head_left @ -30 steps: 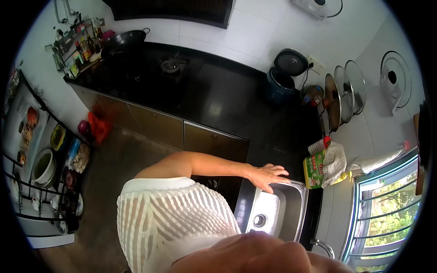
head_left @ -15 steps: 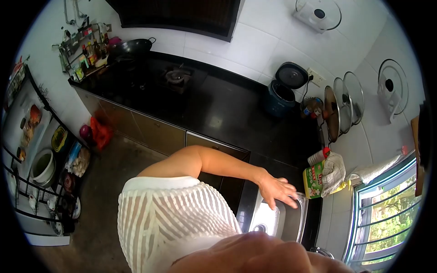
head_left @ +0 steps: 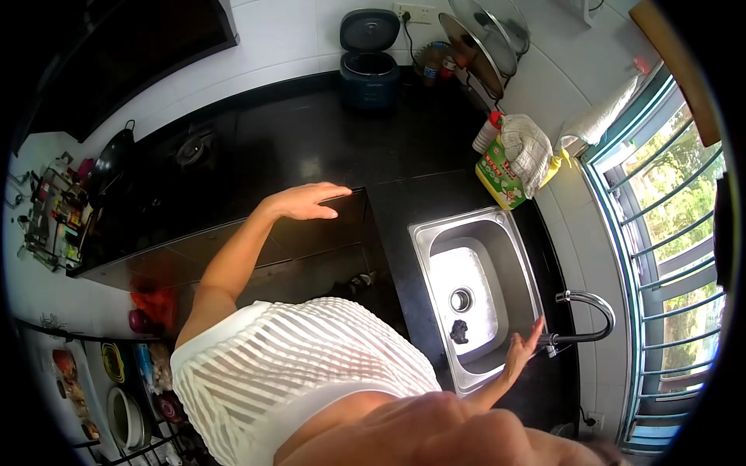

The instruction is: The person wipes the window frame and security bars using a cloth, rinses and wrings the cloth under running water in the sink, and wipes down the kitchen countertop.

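Observation:
My left hand [head_left: 307,201] is held over the front edge of the black counter [head_left: 311,155], fingers stretched out and nothing in it. Close to the base of the curved faucet [head_left: 594,299], at the right rim of the steel sink [head_left: 426,233], is my right hand [head_left: 525,348], its fingers apart and holding nothing. A dark, crumpled item [head_left: 459,332] lies in the basin near the drain [head_left: 461,300].
A cloth [head_left: 528,151] drapes over a green and yellow package [head_left: 497,177] behind the sink. Farther back stand an open rice cooker [head_left: 370,78] and pot lids [head_left: 474,54]. At the left are a stove burner [head_left: 194,151], a wok [head_left: 113,159] and a shelf rack [head_left: 81,338]. A barred window [head_left: 668,256] is at the right.
The view has turned toward the sink and window. My left hand has moved from above the sink to the counter's front edge. My right hand has come into view by the faucet.

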Available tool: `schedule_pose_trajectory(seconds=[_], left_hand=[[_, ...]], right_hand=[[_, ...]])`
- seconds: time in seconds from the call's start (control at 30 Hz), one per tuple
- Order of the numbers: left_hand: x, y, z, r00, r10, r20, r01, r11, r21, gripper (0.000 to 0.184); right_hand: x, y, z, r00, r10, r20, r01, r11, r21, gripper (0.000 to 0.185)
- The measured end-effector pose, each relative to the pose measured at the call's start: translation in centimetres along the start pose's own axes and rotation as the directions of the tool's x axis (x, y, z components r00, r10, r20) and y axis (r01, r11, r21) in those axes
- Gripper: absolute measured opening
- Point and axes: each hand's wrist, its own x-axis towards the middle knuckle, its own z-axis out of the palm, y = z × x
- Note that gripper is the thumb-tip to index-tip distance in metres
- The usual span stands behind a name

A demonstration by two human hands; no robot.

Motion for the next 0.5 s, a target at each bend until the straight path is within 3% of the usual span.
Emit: schedule_pose_trajectory(seconds=[0.03,0.1,0.13,0.17,0.23,0.3,0.33,0.4,0.43,0.47,0.5], left_hand=[[-0.2,-0.5,0.0,0.999,-0.046,-0.009,0.046,0.999,-0.007,0.052],[0.4,-1.0,0.1,0.997,-0.081,-0.017,0.081,0.996,-0.025,0.053],[0.6,-1.1,0.2,0.996,-0.094,-0.009,0.093,0.995,-0.043,0.052],[0.8,-1.3,0.2,0.994,-0.108,-0.002,0.108,0.992,-0.060,0.052],[2.1,-1.7,0.6,0.993,-0.112,0.021,0.114,0.989,-0.099,0.052],[3.5,-1.8,0.7,0.992,-0.100,0.081,0.110,0.985,-0.135,0.051],[4.6,-1.7,1.0,0.990,-0.099,0.102,0.112,0.985,-0.130,0.051],[7.4,-1.5,1.1,0.982,-0.043,0.182,0.065,0.991,-0.120,0.051],[8.7,-1.5,0.8,0.982,-0.027,0.187,0.053,0.989,-0.135,0.051],[10.2,-1.6,0.7,0.979,-0.003,0.205,0.035,0.988,-0.148,0.052],[11.7,-1.9,1.0,0.982,0.042,0.186,-0.001,0.977,-0.214,0.051]], right_hand=[[-0.3,1.3,0.2,0.930,-0.359,0.084,0.363,0.853,-0.376,0.037],[-0.7,0.6,0.3,0.735,-0.608,0.301,0.631,0.448,-0.633,0.039],[-2.1,-0.2,0.2,0.984,-0.180,0.019,0.174,0.912,-0.371,0.041],[-3.0,-0.9,0.2,0.921,0.386,-0.046,-0.383,0.922,0.059,0.043],[-3.4,3.4,-2.0,0.936,0.340,-0.095,-0.325,0.934,0.147,0.045],[-4.4,3.0,-2.0,0.903,0.421,-0.089,-0.413,0.906,0.090,0.048],[-4.8,3.0,-1.7,0.988,0.151,-0.045,-0.157,0.961,-0.229,0.051],[-5.5,-0.6,0.0,0.988,0.153,-0.014,-0.153,0.971,-0.187,0.057],[-5.0,-0.6,-0.3,0.972,0.186,-0.141,-0.207,0.966,-0.154,0.042],[-4.3,-0.4,-1.5,0.945,0.249,-0.213,-0.272,0.959,-0.082,0.014],[-3.5,-2.9,-0.9,0.909,0.189,-0.372,-0.159,0.981,0.111,0.018]])
